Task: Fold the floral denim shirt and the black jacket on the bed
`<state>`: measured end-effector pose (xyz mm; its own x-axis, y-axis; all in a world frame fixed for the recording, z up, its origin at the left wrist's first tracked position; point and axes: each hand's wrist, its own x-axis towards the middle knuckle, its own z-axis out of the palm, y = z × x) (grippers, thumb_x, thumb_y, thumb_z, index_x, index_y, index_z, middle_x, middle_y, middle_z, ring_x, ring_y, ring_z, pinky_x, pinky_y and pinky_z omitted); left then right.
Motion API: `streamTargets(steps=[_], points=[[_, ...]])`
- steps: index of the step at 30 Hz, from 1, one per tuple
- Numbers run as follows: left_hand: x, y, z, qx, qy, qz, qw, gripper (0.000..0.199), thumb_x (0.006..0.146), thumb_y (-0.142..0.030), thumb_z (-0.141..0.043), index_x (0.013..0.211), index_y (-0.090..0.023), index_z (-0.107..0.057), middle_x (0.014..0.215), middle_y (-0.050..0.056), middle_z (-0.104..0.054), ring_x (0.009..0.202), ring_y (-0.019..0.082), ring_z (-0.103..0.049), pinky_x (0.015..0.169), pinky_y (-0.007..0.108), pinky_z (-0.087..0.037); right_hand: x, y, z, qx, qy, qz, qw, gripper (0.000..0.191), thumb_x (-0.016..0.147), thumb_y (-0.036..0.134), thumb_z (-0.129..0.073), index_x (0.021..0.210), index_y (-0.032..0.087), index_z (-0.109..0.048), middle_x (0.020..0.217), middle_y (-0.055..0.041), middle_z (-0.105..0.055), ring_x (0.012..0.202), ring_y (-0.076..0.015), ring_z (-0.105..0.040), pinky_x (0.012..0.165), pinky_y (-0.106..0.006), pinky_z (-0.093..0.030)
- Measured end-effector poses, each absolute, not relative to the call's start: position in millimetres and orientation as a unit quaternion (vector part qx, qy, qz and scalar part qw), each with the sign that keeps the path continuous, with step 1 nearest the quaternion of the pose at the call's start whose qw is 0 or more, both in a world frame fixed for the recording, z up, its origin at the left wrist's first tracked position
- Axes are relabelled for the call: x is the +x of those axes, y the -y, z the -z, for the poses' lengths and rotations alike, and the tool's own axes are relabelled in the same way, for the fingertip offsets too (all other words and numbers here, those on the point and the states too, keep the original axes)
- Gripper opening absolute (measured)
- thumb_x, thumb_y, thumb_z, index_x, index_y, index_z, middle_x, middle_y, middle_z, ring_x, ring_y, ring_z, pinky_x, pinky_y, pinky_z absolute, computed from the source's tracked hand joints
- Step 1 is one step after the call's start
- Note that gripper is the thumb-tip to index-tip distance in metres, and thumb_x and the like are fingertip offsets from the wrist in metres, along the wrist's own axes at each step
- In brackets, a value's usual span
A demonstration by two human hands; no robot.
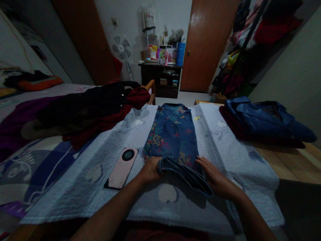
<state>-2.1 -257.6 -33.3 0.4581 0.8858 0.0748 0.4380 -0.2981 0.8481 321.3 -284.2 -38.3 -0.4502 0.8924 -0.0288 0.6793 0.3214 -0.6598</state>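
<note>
A folded blue denim garment (175, 134) with a floral pattern in red, yellow and green lies lengthwise on a pale quilted cloth. Its near end is lifted, so the layered hem shows as an open edge. My left hand (151, 168) is closed on the left corner of that hem, its fingertips partly hidden by the fabric. Against the right edge rests my right hand (215, 177), with fingers stretched out and touching the denim; its thumb is hidden. Left of the garment, near my left forearm, is a pink phone (122, 169), its round camera facing up.
The quilted cloth (97, 190) covers a wooden surface (296, 160). On the right sits a stack with a blue jacket (265, 117) on top. Dark clothes (87, 103) are heaped at the left. Beyond stand a fan (121, 48) and a dark cabinet (160, 82).
</note>
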Motion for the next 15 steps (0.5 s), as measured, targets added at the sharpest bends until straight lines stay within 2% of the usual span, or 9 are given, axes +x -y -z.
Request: streamTargets(steps=[3,6,11,15], points=[[-3,257,35,0.766,-0.432,-0.277,0.388,0.020,0.070,-0.026,-0.071,0.086,-0.015,-0.069,0.082,0.003,-0.071,0.074,0.018,-0.064,0.068,0.026,-0.049,314,294,50,-0.496,0.818,-0.263,0.129,0.078,0.079,0.031,-0.060,0.150,0.021,-0.029,0.159,-0.0123,-0.019,0.147,-0.0304,-0.011,0.116,-0.055,-0.020],[-4,257,35,0.762,-0.432,-0.284,0.390,0.020,0.069,-0.025,-0.072,0.085,-0.014,-0.069,0.082,0.004,-0.072,0.074,0.018,-0.064,0.068,0.027,-0.049,311,296,51,-0.486,0.829,-0.251,0.120,0.077,0.083,0.033,-0.058,0.152,0.024,-0.025,0.160,-0.0107,-0.017,0.147,-0.0297,-0.008,0.115,-0.056,-0.020],[-5,260,26,0.730,-0.443,-0.311,0.418,0.025,0.068,-0.031,-0.074,0.084,-0.012,-0.068,0.082,0.006,-0.072,0.074,0.019,-0.063,0.068,0.028,-0.050,319,295,55,-0.475,0.833,-0.253,0.130,0.080,0.081,0.037,-0.063,0.151,0.026,-0.027,0.159,-0.0105,-0.019,0.147,-0.0309,-0.012,0.115,-0.055,-0.022],[-6,258,18,0.721,-0.451,-0.327,0.412,0.023,0.068,-0.030,-0.073,0.082,-0.012,-0.067,0.078,0.005,-0.070,0.071,0.018,-0.061,0.066,0.028,-0.050,310,285,69,-0.490,0.815,-0.234,0.202,0.072,0.084,0.043,-0.059,0.148,0.022,-0.034,0.157,-0.0132,-0.026,0.143,-0.0299,-0.024,0.115,-0.051,-0.024]])
